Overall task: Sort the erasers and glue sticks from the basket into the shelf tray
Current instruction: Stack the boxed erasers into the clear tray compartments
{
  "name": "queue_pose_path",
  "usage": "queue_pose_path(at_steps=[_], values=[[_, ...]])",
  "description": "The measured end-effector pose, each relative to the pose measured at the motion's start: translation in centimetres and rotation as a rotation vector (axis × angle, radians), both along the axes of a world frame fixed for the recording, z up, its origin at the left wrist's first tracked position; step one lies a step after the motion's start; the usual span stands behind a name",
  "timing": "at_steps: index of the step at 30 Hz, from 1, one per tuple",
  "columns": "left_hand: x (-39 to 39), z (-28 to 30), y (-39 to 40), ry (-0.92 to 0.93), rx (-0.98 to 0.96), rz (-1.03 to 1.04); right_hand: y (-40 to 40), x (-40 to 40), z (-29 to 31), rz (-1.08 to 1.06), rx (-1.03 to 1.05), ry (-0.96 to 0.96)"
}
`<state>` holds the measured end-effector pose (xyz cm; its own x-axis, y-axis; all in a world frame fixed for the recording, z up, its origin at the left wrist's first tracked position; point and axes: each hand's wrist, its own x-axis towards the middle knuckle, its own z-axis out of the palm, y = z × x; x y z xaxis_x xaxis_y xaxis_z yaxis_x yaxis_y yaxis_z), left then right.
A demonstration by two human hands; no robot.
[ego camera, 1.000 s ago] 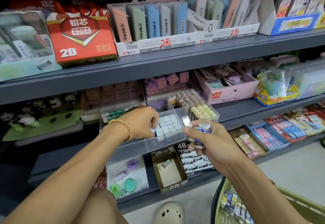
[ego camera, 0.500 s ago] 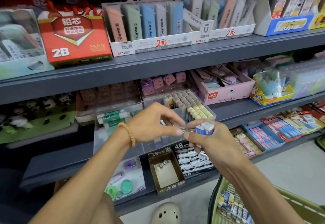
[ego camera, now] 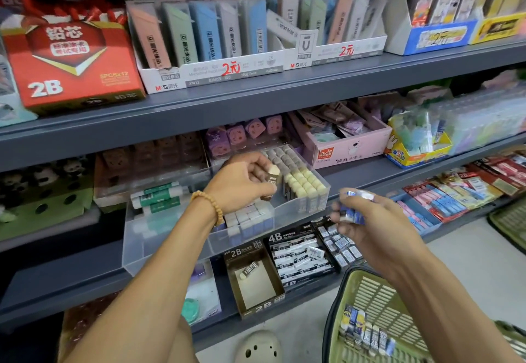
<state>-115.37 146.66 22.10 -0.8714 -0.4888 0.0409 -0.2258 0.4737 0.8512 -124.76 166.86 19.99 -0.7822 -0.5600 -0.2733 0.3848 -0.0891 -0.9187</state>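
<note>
A clear plastic shelf tray (ego camera: 168,246) juts from the middle shelf, divided into compartments. My left hand (ego camera: 242,183) hovers over its right compartment and pinches a cream eraser (ego camera: 272,173) in a dark gold sleeve, next to rows of cream erasers (ego camera: 304,183). White and blue erasers (ego camera: 247,221) fill the middle compartment; green glue sticks (ego camera: 159,196) lie in the left one. My right hand (ego camera: 367,220) holds several blue-sleeved erasers (ego camera: 353,214) just right of the tray. The green basket (ego camera: 370,291) at the lower right holds more blue erasers (ego camera: 367,334).
Below the tray, boxes marked 2B (ego camera: 256,283) and 4B (ego camera: 301,260) hold erasers. A pink box (ego camera: 350,149) and a yellow box (ego camera: 412,155) stand to the right on the same shelf. A red 2B lead box (ego camera: 71,61) sits on the upper shelf.
My left hand took a cream eraser from the right hand and carried it up and right over the tray's right compartment. The right hand drew back to the right with its blue erasers.
</note>
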Motion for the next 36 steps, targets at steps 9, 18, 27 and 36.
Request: queue_pose_path(at_steps=[9,18,27,36], values=[[-2.4,0.4,0.4,0.019,-0.093,-0.072,0.9,-1.1,-1.3,0.01,0.187,0.176],[-3.6,0.1,1.0,-0.183,-0.213,-0.217,1.5,-2.1,-2.2,-0.038,0.107,0.128],[-4.6,-0.7,1.4,-0.216,-0.223,-0.156,1.9,-2.6,-3.0,-0.058,0.072,0.058],[-4.4,0.0,0.9,-0.294,-0.361,-0.3,2.2,-3.1,-2.8,-0.076,0.06,0.039]])
